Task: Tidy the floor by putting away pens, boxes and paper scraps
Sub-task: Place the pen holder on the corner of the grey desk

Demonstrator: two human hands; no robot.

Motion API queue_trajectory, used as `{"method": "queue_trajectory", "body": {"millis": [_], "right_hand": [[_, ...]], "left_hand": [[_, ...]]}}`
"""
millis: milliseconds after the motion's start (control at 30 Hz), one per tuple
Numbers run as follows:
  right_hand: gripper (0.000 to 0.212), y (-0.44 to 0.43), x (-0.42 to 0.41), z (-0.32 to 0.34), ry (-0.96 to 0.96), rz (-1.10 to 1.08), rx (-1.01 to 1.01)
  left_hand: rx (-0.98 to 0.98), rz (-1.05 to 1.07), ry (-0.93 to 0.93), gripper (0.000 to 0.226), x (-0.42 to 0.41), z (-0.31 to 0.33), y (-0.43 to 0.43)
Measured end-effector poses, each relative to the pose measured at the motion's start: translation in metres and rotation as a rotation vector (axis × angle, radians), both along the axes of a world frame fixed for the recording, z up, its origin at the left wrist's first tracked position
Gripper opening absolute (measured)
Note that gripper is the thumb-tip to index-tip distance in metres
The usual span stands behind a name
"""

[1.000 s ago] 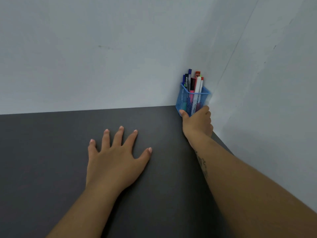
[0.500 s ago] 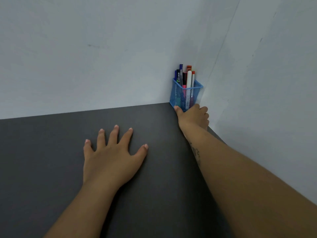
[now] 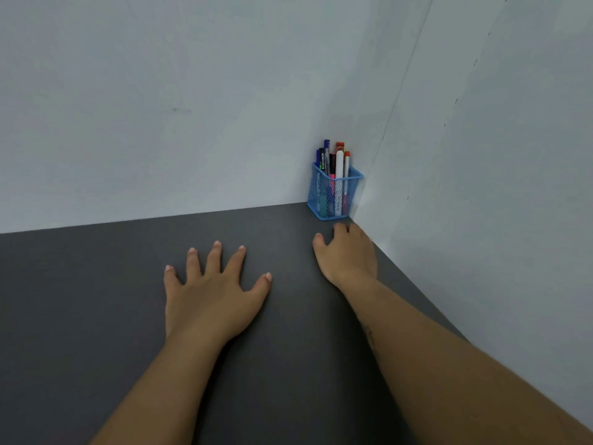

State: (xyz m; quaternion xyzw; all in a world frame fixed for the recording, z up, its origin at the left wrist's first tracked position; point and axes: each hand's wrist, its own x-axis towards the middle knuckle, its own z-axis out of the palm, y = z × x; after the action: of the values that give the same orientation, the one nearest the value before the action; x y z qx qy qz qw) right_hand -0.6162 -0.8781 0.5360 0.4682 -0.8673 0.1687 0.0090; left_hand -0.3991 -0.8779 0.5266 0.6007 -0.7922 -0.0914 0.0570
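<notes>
So the blue mesh pen holder [image 3: 333,195] sits right in the corner, just right of the frame's centre, where the white back wall [image 3: 160,107] meets the white side wall [image 3: 497,187]. It stands upright on the dark grey surface [image 3: 80,316] and looks to be touching both walls, though the right edge is a bit blurry. A bunch of pens [image 3: 337,162] stick up out of it: dark blue ones, a white one, a couple with red or orange caps, and something pink lower down.

The left hand [image 3: 213,293] lies flat on the grey surface in the middle of the frame, palm down, fingers spread wide, holding nothing. The right hand [image 3: 348,255] is just below the holder, near it but not touching, fingers loose and empty, close along the side wall.
</notes>
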Motion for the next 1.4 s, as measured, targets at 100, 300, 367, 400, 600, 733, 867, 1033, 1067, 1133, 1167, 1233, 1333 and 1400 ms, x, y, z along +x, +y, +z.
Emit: {"method": "queue_trajectory", "body": {"millis": [100, 300, 367, 400, 600, 733, 867, 1033, 1067, 1133, 1167, 1233, 1333, 1400], "right_hand": [[0.063, 0.014, 0.007, 0.003, -0.004, 0.068, 0.094], [0.064, 0.051, 0.023, 0.003, 0.01, 0.158, 0.218], [0.064, 0.067, 0.027, 0.001, 0.019, 0.165, 0.222], [0.064, 0.077, 0.031, 0.001, 0.023, 0.175, 0.221], [0.066, 0.165, 0.059, 0.006, 0.031, 0.193, 0.249], [0.075, 0.224, 0.099, 0.004, 0.016, 0.109, 0.269], [0.08, 0.257, 0.139, 0.004, 0.02, 0.052, 0.284], [0.075, 0.262, 0.145, 0.01, 0.015, 0.076, 0.239], [0.074, 0.262, 0.143, 0.009, 0.018, 0.08, 0.234], [0.074, 0.262, 0.14, 0.006, 0.005, 0.082, 0.229], [0.074, 0.261, 0.139, 0.004, -0.001, 0.083, 0.227], [0.073, 0.262, 0.134, 0.001, -0.001, 0.084, 0.217], [0.072, 0.261, 0.129, -0.001, -0.012, 0.082, 0.19], [0.072, 0.261, 0.133, -0.002, -0.014, 0.077, 0.189]], "left_hand": [[-0.004, -0.005, 0.003, 0.082, -0.001, 0.001, -0.001], [-0.008, 0.003, -0.023, 0.083, -0.001, -0.001, -0.007], [-0.007, -0.001, -0.021, 0.084, -0.003, -0.001, -0.009], [-0.006, 0.001, -0.015, 0.083, -0.004, -0.001, -0.01], [0.016, -0.026, -0.012, 0.081, -0.007, 0.006, -0.002], [0.022, -0.032, -0.027, 0.08, -0.005, 0.011, 0.001], [0.043, -0.027, -0.035, 0.08, 0.003, 0.011, 0.001], [0.028, -0.021, -0.023, 0.081, 0.005, 0.015, -0.004], [0.023, -0.015, -0.027, 0.081, 0.004, 0.013, -0.002], [0.01, -0.01, -0.027, 0.08, 0.001, 0.012, 0.002], [0.004, -0.018, -0.01, 0.077, 0.0, 0.012, 0.003], [-0.029, -0.044, 0.016, 0.07, -0.002, 0.012, 0.011], [-0.001, -0.058, -0.027, 0.067, 0.003, 0.013, 0.033], [0.036, -0.064, -0.06, 0.071, 0.02, 0.007, 0.06]]}}
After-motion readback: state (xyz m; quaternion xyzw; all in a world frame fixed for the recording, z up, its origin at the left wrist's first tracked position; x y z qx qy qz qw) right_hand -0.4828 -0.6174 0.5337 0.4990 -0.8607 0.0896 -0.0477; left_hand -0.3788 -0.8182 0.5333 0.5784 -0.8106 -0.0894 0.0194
